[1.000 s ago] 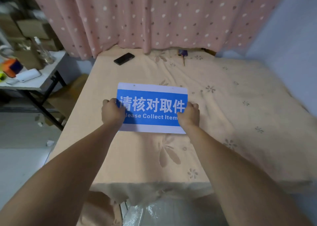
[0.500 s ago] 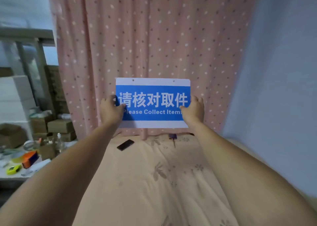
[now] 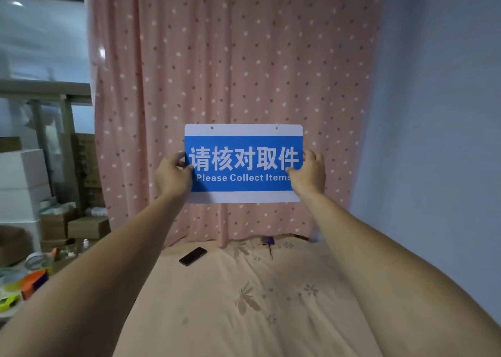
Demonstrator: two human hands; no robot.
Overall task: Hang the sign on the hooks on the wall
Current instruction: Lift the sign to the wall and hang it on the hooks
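Sign [image 3: 243,164] held upright in mid-air, above far edge of bed [image 3: 244,302], in front of curtain [image 3: 235,58]. Left hand [image 3: 173,176] closed on left edge, right hand [image 3: 309,175] closed on right edge: two-sided grip judged to keep board level. Two hanging holes [image 3: 212,127] kept uppermost, unobstructed, for hooks. No hooks visible. Phone [image 3: 193,256] left lying near bed's far edge.

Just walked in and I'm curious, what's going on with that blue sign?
A person is holding the blue sign up in front of a pink dotted curtain, the left hand and right hand gripping its two side edges. It is upright and level, above a bed. Two small holes show along its top edge; no hooks are in view.
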